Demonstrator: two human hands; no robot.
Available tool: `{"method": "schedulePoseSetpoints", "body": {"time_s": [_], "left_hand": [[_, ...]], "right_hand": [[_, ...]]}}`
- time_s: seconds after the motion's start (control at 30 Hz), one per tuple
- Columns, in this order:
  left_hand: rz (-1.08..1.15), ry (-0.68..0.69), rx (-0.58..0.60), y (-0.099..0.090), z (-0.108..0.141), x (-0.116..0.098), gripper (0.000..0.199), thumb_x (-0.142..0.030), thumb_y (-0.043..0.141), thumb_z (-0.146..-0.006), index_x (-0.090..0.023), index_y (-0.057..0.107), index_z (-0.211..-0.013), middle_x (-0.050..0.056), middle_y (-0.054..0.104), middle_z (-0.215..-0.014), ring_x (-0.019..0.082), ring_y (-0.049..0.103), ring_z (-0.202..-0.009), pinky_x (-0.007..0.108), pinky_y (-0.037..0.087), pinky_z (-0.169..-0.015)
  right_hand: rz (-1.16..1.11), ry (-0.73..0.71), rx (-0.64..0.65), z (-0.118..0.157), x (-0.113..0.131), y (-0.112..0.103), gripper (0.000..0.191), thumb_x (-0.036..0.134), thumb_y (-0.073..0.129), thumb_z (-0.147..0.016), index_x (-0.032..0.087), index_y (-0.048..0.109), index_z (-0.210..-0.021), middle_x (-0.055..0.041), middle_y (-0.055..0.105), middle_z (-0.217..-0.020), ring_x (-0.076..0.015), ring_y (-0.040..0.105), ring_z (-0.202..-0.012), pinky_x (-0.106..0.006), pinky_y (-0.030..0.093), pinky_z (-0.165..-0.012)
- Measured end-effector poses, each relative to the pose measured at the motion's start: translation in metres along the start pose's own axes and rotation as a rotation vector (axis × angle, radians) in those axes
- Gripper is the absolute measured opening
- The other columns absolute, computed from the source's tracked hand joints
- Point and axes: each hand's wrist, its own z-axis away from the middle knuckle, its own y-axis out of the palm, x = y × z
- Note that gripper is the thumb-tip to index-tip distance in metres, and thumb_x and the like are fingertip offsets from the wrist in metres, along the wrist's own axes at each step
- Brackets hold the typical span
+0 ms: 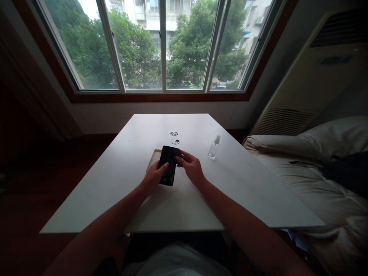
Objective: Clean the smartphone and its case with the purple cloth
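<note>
Head view: over a white table (244,195), the left hand (152,178) clasps a black phone (167,168)—probably stiff, slick and fragile, best held by its long edges—while the right hand (192,167) pinches what looks like purple cloth (177,155) at its upper right.
</note>
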Motion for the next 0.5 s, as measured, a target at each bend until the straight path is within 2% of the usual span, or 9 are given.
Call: {"method": "schedulePoseSetpoints", "body": {"time_s": [0.13, 0.27, 0.33, 0.4, 0.5], "left_hand": [[-0.013, 0.012, 0.053, 0.001, 0.002, 0.005, 0.057, -0.057, 0.073, -0.082, -0.014, 0.064, -0.119, 0.012, 0.071, -0.102, 0.026, 0.069, -0.088, 0.034, 0.056, -0.074], [-0.027, -0.046, 0.097, 0.006, 0.006, 0.011, 0.070, -0.061, 0.072, -0.082, -0.016, 0.051, -0.131, 0.012, 0.068, -0.099, 0.027, 0.069, -0.075, 0.036, 0.056, -0.057], [-0.065, -0.039, 0.098, 0.008, 0.008, 0.012, 0.076, -0.062, 0.072, -0.081, -0.017, 0.046, -0.137, 0.013, 0.067, -0.102, 0.026, 0.068, -0.074, 0.036, 0.056, -0.055], [-0.097, 0.033, 0.107, 0.009, 0.011, 0.010, 0.079, -0.059, 0.076, -0.080, -0.018, 0.046, -0.140, 0.014, 0.066, -0.109, 0.026, 0.068, -0.082, 0.038, 0.058, -0.065], [-0.067, 0.192, 0.167, 0.012, 0.014, 0.005, 0.081, -0.049, 0.082, -0.077, -0.018, 0.047, -0.144, 0.017, 0.062, -0.128, 0.030, 0.064, -0.112, 0.040, 0.054, -0.093]], "right_hand": [[-0.084, 0.017, -0.021, 0.000, 0.000, 0.001, 0.061, 0.042, 0.084, -0.072, 0.016, 0.069, -0.125, -0.0076, 0.076, -0.101, -0.0224, 0.073, -0.087, -0.038, 0.063, -0.076], [-0.068, 0.015, -0.040, 0.002, 0.006, 0.001, 0.056, 0.043, 0.083, -0.074, 0.017, 0.070, -0.122, -0.0088, 0.075, -0.105, -0.0242, 0.073, -0.090, -0.036, 0.063, -0.070], [-0.059, -0.001, -0.026, 0.005, 0.010, 0.004, 0.053, 0.043, 0.082, -0.075, 0.016, 0.072, -0.119, -0.0090, 0.075, -0.104, -0.0246, 0.072, -0.090, -0.035, 0.063, -0.067], [-0.054, -0.022, -0.006, 0.008, 0.014, 0.007, 0.051, 0.043, 0.082, -0.075, 0.016, 0.073, -0.117, -0.0090, 0.075, -0.101, -0.0240, 0.072, -0.087, -0.034, 0.063, -0.065], [-0.026, -0.050, 0.034, 0.013, 0.016, 0.011, 0.050, 0.043, 0.082, -0.076, 0.016, 0.073, -0.117, -0.0085, 0.075, -0.100, -0.0217, 0.071, -0.079, -0.035, 0.062, -0.064]]}}
